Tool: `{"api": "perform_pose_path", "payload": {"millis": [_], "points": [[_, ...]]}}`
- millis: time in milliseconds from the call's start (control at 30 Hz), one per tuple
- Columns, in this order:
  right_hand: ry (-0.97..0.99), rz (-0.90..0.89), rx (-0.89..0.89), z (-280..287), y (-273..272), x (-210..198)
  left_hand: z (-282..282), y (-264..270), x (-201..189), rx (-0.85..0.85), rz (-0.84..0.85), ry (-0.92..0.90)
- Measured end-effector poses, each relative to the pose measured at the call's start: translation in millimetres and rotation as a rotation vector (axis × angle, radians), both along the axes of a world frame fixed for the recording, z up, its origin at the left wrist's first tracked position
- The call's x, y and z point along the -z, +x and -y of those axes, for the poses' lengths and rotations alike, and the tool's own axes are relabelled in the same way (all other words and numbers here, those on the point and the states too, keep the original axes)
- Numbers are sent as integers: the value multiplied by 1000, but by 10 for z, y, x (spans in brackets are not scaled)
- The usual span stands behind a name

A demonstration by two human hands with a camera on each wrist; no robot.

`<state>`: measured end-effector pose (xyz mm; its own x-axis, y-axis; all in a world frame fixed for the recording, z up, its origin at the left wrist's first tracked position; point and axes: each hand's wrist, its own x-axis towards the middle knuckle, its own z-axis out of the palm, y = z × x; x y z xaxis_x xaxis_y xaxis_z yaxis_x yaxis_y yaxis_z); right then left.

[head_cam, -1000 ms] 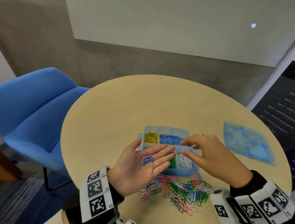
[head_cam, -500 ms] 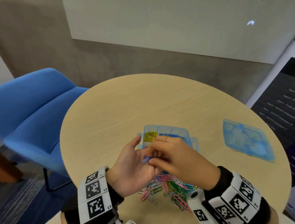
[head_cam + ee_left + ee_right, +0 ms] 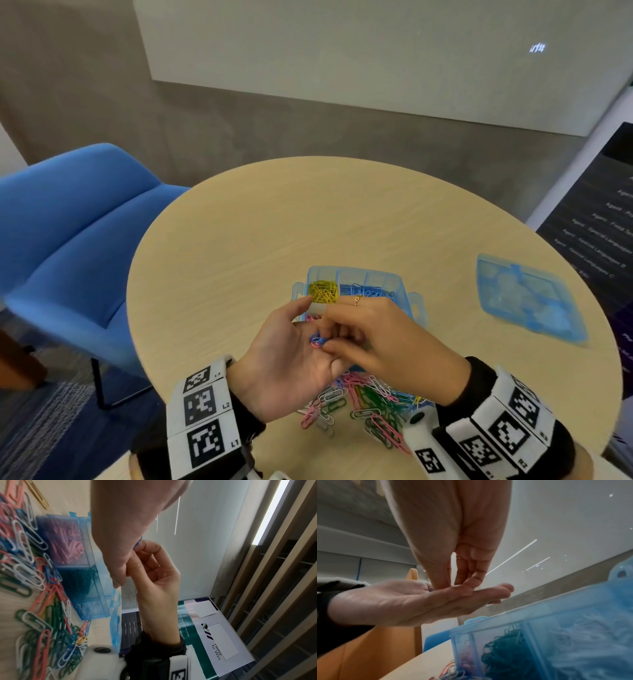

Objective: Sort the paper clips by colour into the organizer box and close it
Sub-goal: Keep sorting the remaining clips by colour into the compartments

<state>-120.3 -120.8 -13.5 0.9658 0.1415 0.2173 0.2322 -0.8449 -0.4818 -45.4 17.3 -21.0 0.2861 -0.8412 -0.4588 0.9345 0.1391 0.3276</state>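
Observation:
My left hand (image 3: 287, 353) lies palm up in front of the blue organizer box (image 3: 356, 274), with a few blue paper clips (image 3: 318, 341) on its palm. My right hand (image 3: 342, 337) reaches over it and pinches those clips with thumb and curled fingers; the left wrist view shows a blue clip (image 3: 139, 543) between the two hands. The open box holds yellow clips (image 3: 323, 292) and blue clips (image 3: 368, 293) at the back, and pink clips (image 3: 67, 543), green clips (image 3: 80, 580) and white clips (image 3: 91, 607) in front. A mixed pile of clips (image 3: 366, 401) lies near me.
The box's blue lid (image 3: 527, 298) lies apart on the right of the round wooden table (image 3: 308, 222). A blue chair (image 3: 75, 233) stands at the left. A dark printed banner (image 3: 599, 233) stands at the right.
One second ago my right hand hovered over the box; it has come back left onto my left palm and taken hold of the blue clips. The left hand has stayed palm up.

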Motion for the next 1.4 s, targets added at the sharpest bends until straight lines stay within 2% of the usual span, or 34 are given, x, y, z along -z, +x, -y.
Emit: {"api": "perform_pose_path", "payload": {"millis": [333,533,800,967,1267,1400], "points": [[105,-14,3,9,24,-42,-12,67,37,-10,-4,-11],[83,-12,17,5,39,-36,-14,64,45,-2,-12,-21],[234,-12,57,83,80,-151,38,21,163,16,-32,-61],[244,55,131,143,197,-233,87,-41,203,4,-32,-4],[298,26,262,308,356,-237,84,-135,199,39,-91,-16],[236,-30,358,547,383,-286,88,-109,214,41,-95,-20]]}}
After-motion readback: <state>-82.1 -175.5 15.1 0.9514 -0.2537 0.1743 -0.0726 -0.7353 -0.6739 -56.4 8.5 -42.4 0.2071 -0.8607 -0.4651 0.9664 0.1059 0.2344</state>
